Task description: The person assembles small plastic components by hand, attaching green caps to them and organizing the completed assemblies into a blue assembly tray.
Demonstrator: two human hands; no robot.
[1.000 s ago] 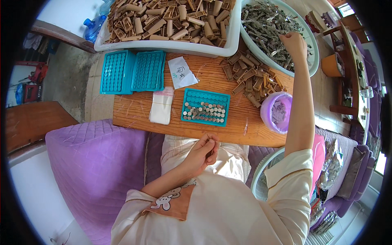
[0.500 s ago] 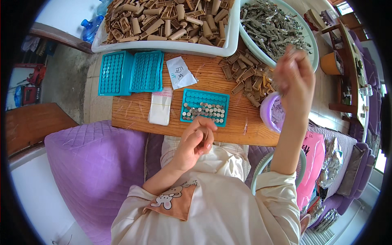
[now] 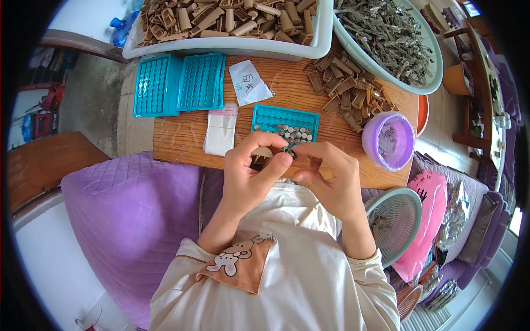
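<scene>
My left hand (image 3: 248, 174) is closed, with a brown plastic half-round casing (image 3: 260, 160) in its curled fingers. Between its thumb and index finger shows a tiny green-and-dark part (image 3: 285, 149). My right hand (image 3: 330, 175) meets it there, thumb and fingers drawn together at the small part; what exactly it pinches is too small to make out. Just beyond both hands lies a teal tray (image 3: 284, 114), its near side partly covered by my fingers. Small silver discs (image 3: 298, 133) sit in that tray.
Stacked teal trays (image 3: 157, 85), a paper note (image 3: 250, 83) and banded clear bags (image 3: 221, 132) lie left. Brown casings (image 3: 353, 94) are heaped right, beside a purple-lined tub (image 3: 392, 157). A white bin (image 3: 232, 47) and a basin of metallic strips (image 3: 433, 83) stand behind.
My right hand has come down and left from above the brown heap to meet my left hand in front of the tray. The left hand has turned, still with the brown casing.
</scene>
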